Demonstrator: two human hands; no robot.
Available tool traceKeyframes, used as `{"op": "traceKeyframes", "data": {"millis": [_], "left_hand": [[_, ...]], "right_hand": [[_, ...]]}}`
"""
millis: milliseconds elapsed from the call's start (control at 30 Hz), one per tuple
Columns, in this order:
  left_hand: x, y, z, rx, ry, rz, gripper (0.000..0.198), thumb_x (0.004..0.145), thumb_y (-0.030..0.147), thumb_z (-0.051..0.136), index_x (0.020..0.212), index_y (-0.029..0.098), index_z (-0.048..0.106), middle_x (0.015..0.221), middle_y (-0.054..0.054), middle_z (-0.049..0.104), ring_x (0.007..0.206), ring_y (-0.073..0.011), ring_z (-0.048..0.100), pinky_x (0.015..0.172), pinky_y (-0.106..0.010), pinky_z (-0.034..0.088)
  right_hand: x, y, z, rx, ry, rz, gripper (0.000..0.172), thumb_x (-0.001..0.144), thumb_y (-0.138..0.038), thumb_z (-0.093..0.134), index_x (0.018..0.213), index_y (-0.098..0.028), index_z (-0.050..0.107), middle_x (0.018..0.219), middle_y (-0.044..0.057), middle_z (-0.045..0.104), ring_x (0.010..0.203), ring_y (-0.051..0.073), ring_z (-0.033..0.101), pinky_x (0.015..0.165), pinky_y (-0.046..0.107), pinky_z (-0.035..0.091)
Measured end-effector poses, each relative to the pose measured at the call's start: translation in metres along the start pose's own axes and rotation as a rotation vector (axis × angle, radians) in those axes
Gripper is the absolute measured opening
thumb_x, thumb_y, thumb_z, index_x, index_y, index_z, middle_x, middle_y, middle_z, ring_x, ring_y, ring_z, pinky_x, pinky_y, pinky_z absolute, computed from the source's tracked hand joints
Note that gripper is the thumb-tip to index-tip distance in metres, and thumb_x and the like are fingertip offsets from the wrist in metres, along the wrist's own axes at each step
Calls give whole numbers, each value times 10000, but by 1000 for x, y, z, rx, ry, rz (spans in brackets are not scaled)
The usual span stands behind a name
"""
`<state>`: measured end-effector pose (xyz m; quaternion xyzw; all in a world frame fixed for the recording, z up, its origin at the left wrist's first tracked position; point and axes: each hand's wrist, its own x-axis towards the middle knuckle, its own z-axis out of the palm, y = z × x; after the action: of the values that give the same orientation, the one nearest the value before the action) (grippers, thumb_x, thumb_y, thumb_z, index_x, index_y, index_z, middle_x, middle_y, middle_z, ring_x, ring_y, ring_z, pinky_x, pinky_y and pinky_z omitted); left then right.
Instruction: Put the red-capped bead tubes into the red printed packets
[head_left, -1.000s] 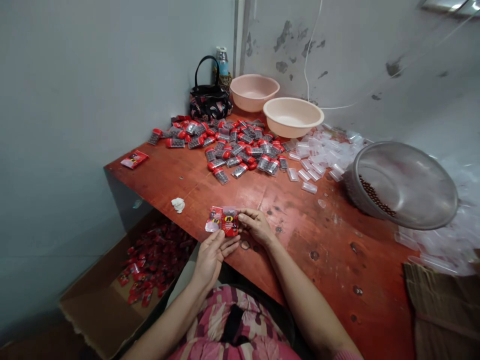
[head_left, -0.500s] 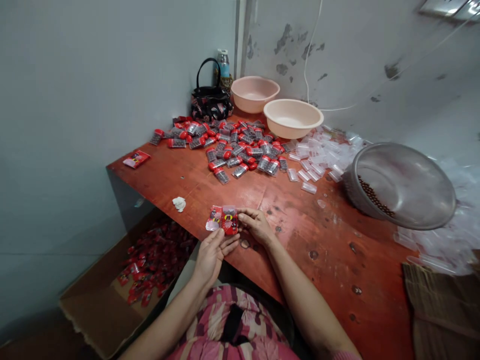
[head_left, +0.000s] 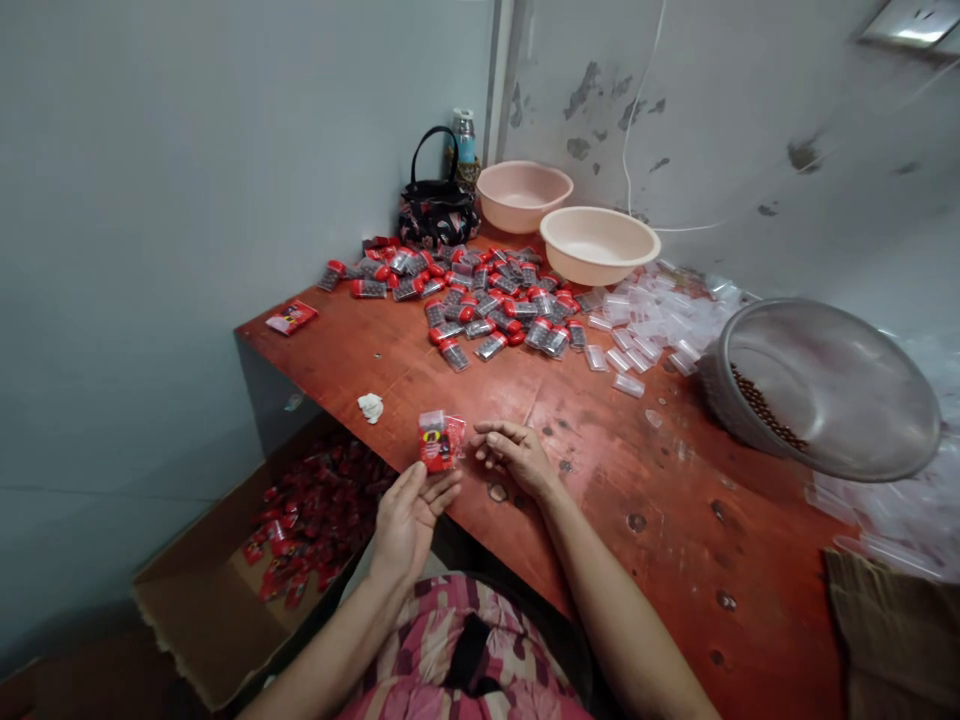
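Note:
My left hand (head_left: 409,520) is raised above the table's front edge, with its fingertips shut on a small red printed packet (head_left: 437,442) that has a clear tube at its top. My right hand (head_left: 516,458) rests just to the right of the packet, apart from it, its fingers loosely spread and holding nothing. Under both hands lies a scarred red-brown wooden table (head_left: 645,480).
Red-capped clear tubes of dark beads (head_left: 472,300) lie heaped at the back. Empty clear tubes (head_left: 637,330) spread to the right, by a tilted steel strainer (head_left: 817,385) holding brown beads. Two pink basins (head_left: 596,245) stand behind. Below left, a cardboard box (head_left: 202,610) holds red packets.
My right hand has let go of the packet and moved right, away from it. My left hand keeps hold of the packet, which now stands more upright. The view has shifted slightly.

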<state>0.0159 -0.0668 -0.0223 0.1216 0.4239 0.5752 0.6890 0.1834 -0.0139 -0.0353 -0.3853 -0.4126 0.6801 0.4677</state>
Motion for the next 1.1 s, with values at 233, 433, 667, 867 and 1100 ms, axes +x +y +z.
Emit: {"op": "traceKeyframes", "data": {"millis": [233, 433, 667, 867, 1100], "left_hand": [[-10, 32, -70, 40, 305, 156, 279, 776, 390, 495, 935, 180, 585, 928, -80, 679, 872, -212, 623, 729, -331, 507], [2, 23, -55, 891, 44, 500, 361, 708, 324, 598, 1058, 234, 597, 1140, -78, 585, 1065, -251, 509, 960, -417, 341], [58, 20, -18, 1492, -139, 887, 325, 716, 281, 587, 1040, 296, 610, 1239, -68, 508, 1215, -312, 323, 1006, -535, 118], [62, 10, -16, 1446, -86, 925, 257, 747, 235, 541, 969, 319, 636, 1209, -38, 537, 1191, -294, 362, 999, -545, 90], [53, 10, -13, 1224, -110, 915, 248, 763, 236, 516, 957, 321, 644, 1178, -21, 560, 1184, -251, 385, 1016, -480, 128]], "right_hand": [[1, 4, -1, 36, 10, 5, 202, 736, -277, 586, 900, -170, 636, 778, 43, 660, 591, 101, 577, 498, 193, 425], [2, 5, 0, 42, 52, 13, 199, 724, -279, 597, 888, -172, 636, 781, 45, 657, 595, 110, 585, 500, 206, 432], [4, 6, 2, -16, 101, 7, 205, 723, -290, 594, 882, -167, 635, 774, 48, 653, 574, 105, 574, 486, 202, 423], [6, -1, 13, -153, 95, 50, 221, 731, -324, 578, 877, -170, 637, 735, 33, 647, 547, 96, 558, 471, 197, 405], [10, 4, 32, -322, 291, -37, 394, 719, -370, 593, 1064, -190, 533, 882, 51, 613, 717, 146, 577, 540, 227, 455]]}}
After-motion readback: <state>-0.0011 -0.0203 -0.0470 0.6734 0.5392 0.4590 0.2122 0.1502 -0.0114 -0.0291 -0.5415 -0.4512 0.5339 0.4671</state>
